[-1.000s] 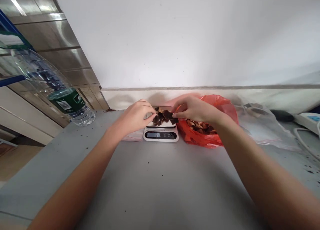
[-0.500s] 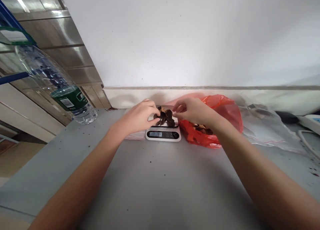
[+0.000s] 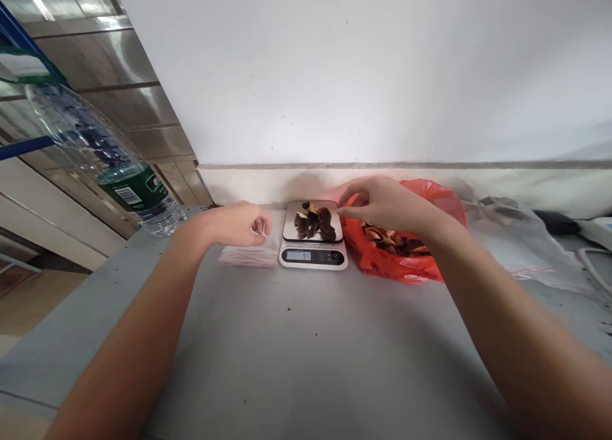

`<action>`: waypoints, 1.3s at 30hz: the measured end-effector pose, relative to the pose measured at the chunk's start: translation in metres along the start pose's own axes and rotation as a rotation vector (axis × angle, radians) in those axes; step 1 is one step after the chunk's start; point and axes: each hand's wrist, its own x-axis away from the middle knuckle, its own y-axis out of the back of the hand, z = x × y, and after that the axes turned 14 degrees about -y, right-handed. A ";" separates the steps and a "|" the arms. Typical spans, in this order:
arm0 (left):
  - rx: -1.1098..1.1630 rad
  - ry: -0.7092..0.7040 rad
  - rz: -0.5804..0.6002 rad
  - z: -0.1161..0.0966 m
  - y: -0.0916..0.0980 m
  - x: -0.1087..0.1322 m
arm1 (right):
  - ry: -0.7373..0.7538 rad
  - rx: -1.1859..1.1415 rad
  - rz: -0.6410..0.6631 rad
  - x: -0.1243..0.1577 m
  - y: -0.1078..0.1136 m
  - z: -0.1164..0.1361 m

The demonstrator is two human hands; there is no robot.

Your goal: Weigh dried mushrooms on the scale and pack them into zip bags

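A white digital kitchen scale stands near the wall, its display lit. Dark brown, dried curled pieces lie heaped on its pan; they look like dried peel or shell. Left of the scale, my left hand is above a stack of clear zip bags. Its fingers are curled in towards the thumb, and whether they pinch anything is unclear. My right hand hovers between the scale and an open red plastic bag, thumb and fingers apart and bare. More dried pieces sit inside the red bag.
A large clear water bottle with a green label stands at the left table edge. At the right lie a clear plastic bag and a white cable. The white wall bounds the grey table behind.
My left hand has left the pieces on the scale and moved left over the zip bags. The right hand has drawn slightly right, off the pan. The heap now shows fully.
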 end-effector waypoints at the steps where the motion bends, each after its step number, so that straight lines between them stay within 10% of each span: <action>1: 0.004 0.016 0.029 0.003 0.001 0.001 | 0.006 -0.001 -0.003 -0.001 0.000 -0.001; 22: 0.048 -0.037 0.053 0.008 -0.005 0.002 | -0.118 0.142 -0.167 0.000 -0.002 0.003; 39: 0.039 0.035 0.114 0.009 -0.006 -0.001 | 0.364 0.375 0.018 -0.003 -0.042 0.015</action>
